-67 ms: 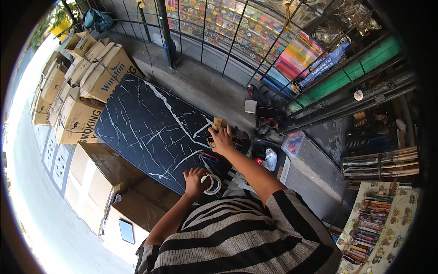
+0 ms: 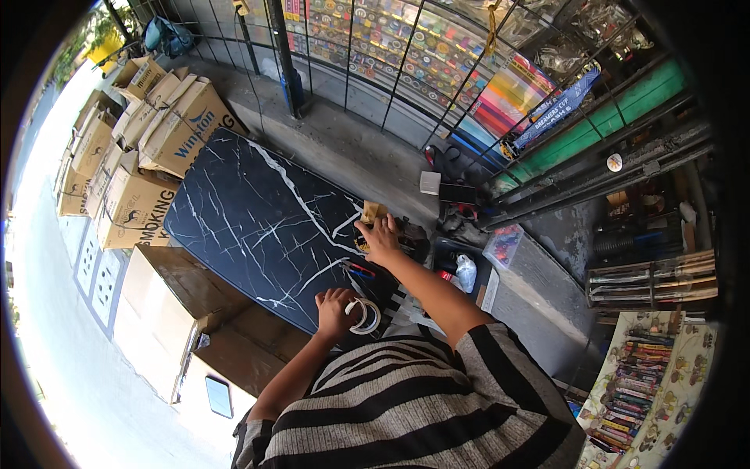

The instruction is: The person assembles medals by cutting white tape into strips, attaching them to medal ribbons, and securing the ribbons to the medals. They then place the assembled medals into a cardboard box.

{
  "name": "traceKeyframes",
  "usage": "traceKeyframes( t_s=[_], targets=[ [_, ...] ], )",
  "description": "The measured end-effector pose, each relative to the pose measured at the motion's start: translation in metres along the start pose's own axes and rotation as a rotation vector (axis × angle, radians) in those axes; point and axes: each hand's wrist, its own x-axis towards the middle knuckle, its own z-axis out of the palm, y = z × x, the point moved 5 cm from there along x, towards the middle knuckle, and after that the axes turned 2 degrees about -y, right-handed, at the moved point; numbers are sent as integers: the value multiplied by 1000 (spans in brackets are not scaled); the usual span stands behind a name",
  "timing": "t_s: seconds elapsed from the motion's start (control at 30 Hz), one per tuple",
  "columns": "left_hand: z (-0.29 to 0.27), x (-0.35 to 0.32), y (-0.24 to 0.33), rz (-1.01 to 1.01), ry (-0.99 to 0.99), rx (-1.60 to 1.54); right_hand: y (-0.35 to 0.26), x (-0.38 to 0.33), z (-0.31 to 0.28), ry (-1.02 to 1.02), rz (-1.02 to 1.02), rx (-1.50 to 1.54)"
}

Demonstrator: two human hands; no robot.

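My left hand [image 2: 336,311] is closed at the near edge of the black marble-patterned table [image 2: 250,211], against a white ring-shaped coil [image 2: 373,319]. Whether the coil is cable or tape I cannot make out. My right hand [image 2: 381,239] reaches to the table's right end, its fingers spread over a dark thing with yellow marks [image 2: 362,243], mostly hidden beneath it. Just beyond those fingers is a small tan block-like box [image 2: 373,211]. Between my hands lies a hand tool with red and blue handles [image 2: 358,270].
Stacked cardboard cartons [image 2: 187,129] stand at the far left. Nearer, a phone [image 2: 219,396] lies on an opened carton [image 2: 156,313]. A metal grille [image 2: 351,55] runs along the back. At right are a dark bin [image 2: 445,254], a clear box [image 2: 506,244] and a lighter display [image 2: 637,383].
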Motion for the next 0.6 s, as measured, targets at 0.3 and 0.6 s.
traceKeyframes(
  t_s=[0.3,0.6],
  targets=[
    [6,-8,3,10,-17,30,-9,-16,-8,22,23,11],
    [9,-33,12,-93,-177,-146,1,-17,-21,166,-38,340]
  ],
)
